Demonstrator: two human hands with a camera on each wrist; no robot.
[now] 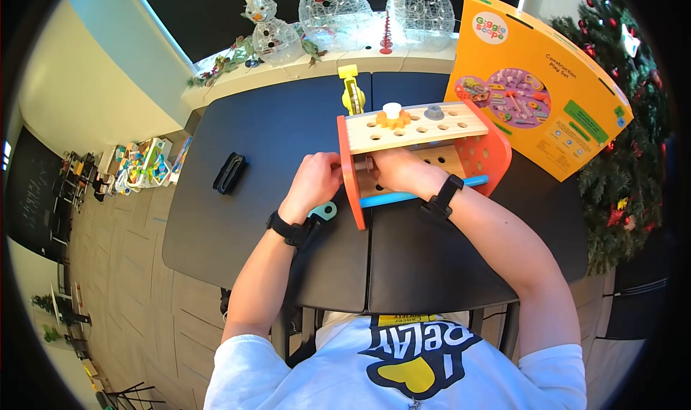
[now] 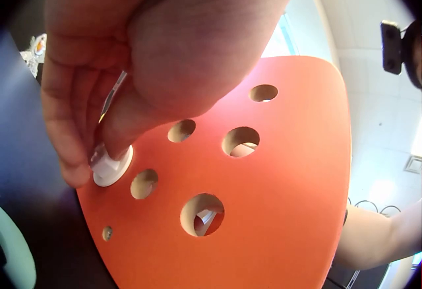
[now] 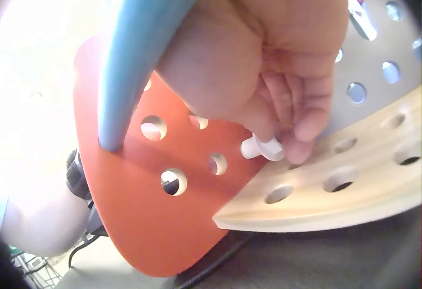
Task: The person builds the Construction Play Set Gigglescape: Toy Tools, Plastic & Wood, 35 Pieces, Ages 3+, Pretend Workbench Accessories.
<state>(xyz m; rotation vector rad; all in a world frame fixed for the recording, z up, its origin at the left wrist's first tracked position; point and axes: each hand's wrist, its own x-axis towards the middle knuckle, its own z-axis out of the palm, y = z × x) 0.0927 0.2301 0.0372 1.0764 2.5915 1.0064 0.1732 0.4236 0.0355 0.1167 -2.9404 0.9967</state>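
Observation:
A wooden toy workbench (image 1: 432,127) with orange-red side panels stands on the table. At its left side panel (image 2: 283,170), my left hand (image 1: 315,181) pinches a white plastic bolt (image 2: 113,170) by its head, its flange against the panel's outer face. My right hand (image 1: 404,171) reaches in under the top board. Its thumb and fingers pinch a white flanged piece (image 3: 269,149) with a short shank, at the inner face of that panel. On the top board sit an orange gear (image 1: 393,121) with a white knob and a grey nut (image 1: 434,113).
A blue rod (image 1: 389,199) spans the workbench front. A yellow toy tool (image 1: 352,93) stands behind it. On the table lie a black case (image 1: 230,173) and a teal tool (image 1: 325,211) near my left wrist. A yellow box (image 1: 536,86) stands back right.

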